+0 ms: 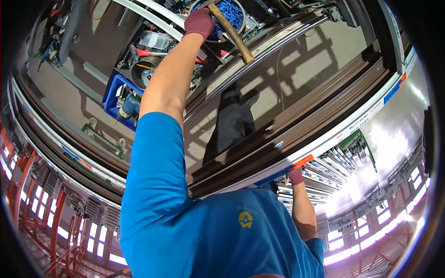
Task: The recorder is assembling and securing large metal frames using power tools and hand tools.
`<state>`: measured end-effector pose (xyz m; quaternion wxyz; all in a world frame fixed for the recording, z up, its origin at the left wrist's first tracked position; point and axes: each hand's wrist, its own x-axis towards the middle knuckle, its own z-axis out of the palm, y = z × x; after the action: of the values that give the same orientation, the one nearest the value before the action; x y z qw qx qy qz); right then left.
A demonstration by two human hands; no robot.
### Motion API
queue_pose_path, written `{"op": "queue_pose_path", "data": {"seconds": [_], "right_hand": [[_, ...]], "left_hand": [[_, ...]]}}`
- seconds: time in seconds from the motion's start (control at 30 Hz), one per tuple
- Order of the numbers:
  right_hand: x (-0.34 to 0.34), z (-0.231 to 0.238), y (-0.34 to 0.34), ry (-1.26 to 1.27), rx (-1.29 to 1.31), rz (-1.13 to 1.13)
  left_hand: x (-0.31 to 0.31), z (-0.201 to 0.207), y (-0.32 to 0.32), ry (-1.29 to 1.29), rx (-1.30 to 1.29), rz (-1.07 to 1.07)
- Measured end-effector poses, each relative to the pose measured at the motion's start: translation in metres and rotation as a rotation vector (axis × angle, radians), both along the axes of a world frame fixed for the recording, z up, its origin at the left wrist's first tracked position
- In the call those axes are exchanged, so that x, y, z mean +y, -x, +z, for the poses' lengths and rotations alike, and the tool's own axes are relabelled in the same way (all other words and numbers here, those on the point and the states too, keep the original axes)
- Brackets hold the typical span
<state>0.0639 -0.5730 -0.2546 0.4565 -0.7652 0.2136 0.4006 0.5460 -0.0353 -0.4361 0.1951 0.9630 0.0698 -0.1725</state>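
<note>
My left hand (199,22), in a maroon glove, reaches far forward to a round bucket (243,19) of blue screw-like pieces. Its fingers look curled, right beside the head of a hammer whose wooden handle (232,34) slants across the bucket rim; whatever lies under them is hidden. Off to the right, my right hand (296,176), gloved in maroon too, is closed beside the white rail (361,121) with an orange and blue strip. A small tan piece (287,180) shows at its fingers, too small to name.
Long brown profiles (324,109) lie between my body and the work bench edge (259,60). A blue bin (112,95) holds a power drill (130,105). Near it are a red-handled tool (150,53) and a clear plastic box (155,40). Labelled profiles (320,178) fan out at right.
</note>
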Motion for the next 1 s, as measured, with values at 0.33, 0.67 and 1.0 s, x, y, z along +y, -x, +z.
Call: {"op": "queue_pose_path", "data": {"seconds": [0.33,0.67,1.0], "right_hand": [[-0.003,-0.047,0.039,-0.075,0.116,-0.177],[-0.024,-0.040,0.028,0.185,0.039,0.106],[0.063,0.038,-0.082,0.097,0.180,-0.208]], "left_hand": [[0.024,0.024,0.029,0.063,-0.025,0.130],[0.016,0.031,0.023,0.882,0.127,0.552],[0.006,0.227,0.103,1.252,0.525,0.529]]}}
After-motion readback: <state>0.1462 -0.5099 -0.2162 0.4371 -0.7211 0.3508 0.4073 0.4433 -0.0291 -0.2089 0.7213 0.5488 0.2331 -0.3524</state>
